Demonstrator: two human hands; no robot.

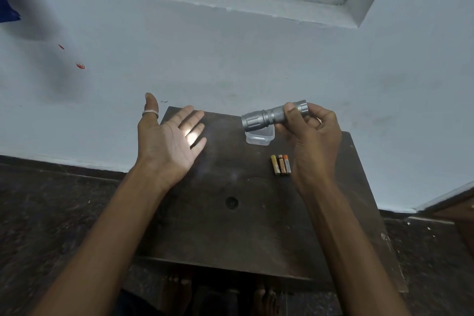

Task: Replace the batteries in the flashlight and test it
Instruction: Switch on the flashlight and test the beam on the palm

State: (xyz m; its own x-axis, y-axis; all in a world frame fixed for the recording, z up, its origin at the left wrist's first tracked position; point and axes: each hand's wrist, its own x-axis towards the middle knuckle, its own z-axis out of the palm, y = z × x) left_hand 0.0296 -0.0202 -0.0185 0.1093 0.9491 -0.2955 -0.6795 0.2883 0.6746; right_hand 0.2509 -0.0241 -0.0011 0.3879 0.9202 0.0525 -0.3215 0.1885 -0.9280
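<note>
My right hand (311, 133) grips the rear end of a grey metal flashlight (266, 117), held level above the table with its lens pointing left. A bright spot of light falls on the fingers of my left hand (169, 141), which is held open, palm up, to the left of the lens. A ring sits on its thumb. Three small batteries (280, 164) lie side by side on the dark table (230, 226), just below the flashlight and touching nothing else.
A small clear plastic container (259, 137) stands on the table right under the flashlight head. A round hole (231, 202) marks the tabletop's middle. A pale blue wall rises behind. Dark stone floor surrounds the table; bare feet show under its near edge.
</note>
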